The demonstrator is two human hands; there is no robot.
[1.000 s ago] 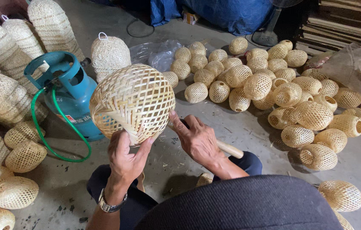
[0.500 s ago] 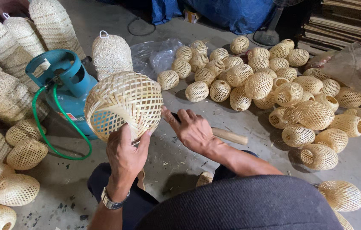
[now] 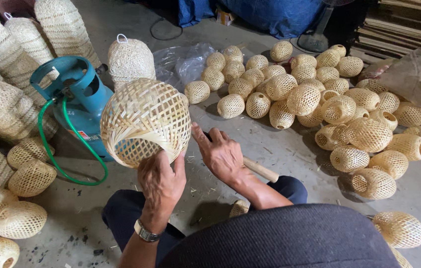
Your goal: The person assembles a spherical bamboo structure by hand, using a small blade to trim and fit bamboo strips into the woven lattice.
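Right now my left hand (image 3: 161, 181) has its fingers closed on the lower rim of the woven bamboo shade (image 3: 146, 121), holding it up over the concrete floor (image 3: 290, 149), while my right hand (image 3: 223, 156) is wrapped around a wooden-handled tool (image 3: 260, 169) just beside the shade's right flank. Room is tight to the left, where the blue gas cylinder (image 3: 79, 101) and its green hose (image 3: 66, 144) crowd in, and opens ahead toward the heap of small woven shades (image 3: 319, 109). The shade's mouth tilts down-left toward me, its long axis running up toward the floor's far right.
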